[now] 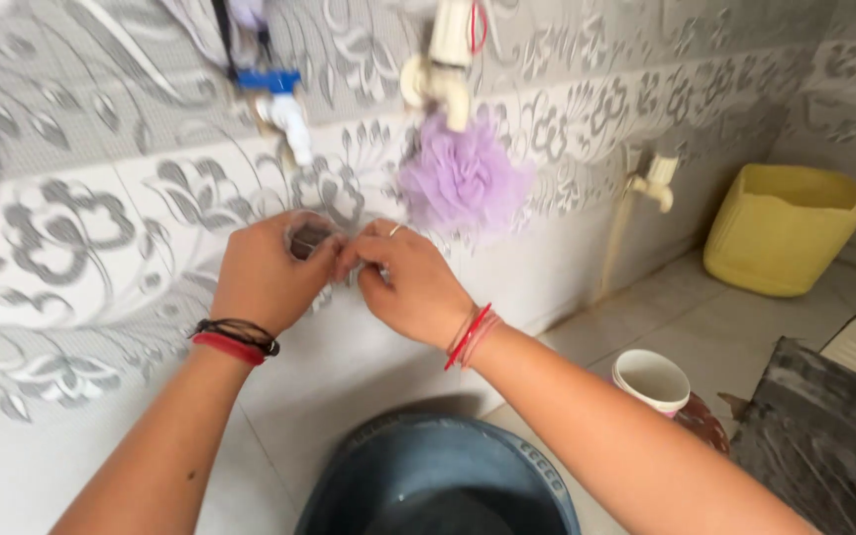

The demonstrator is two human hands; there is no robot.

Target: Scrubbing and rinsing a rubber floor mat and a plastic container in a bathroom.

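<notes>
At the centre of the frame the fingertips of both hands meet, pinched together on a small translucent sachet (307, 238) that shows as a greyish, crinkled patch between them. The left hand (267, 272) curls its fingers closed around the sachet's left side, thumb pressed toward the middle, while the right hand (408, 282) pinches the other edge between thumb and forefinger; that opposed grip, held up in front of the wall, looks like the way one pulls a small packet taut across its top. What is inside it is too small and blurred to tell. Both wrists carry thread bands, dark and red on the left, red on the right. Directly below the hands, at the bottom centre, stands a dark blue-grey bucket (448, 476), placed where anything dropped or poured from the sachet would fall into it. Above, on the patterned grey tile wall (71, 228), a tap with a blue handle (274, 99) sits upper left of centre, and a cream tap (443, 69) to its right has a lilac mesh bath sponge (463, 183) hanging from it. Lower right of the bucket is a white mug (652, 380); a yellow bin (783, 228) stands at the far right by a third tap (654, 180).
</notes>
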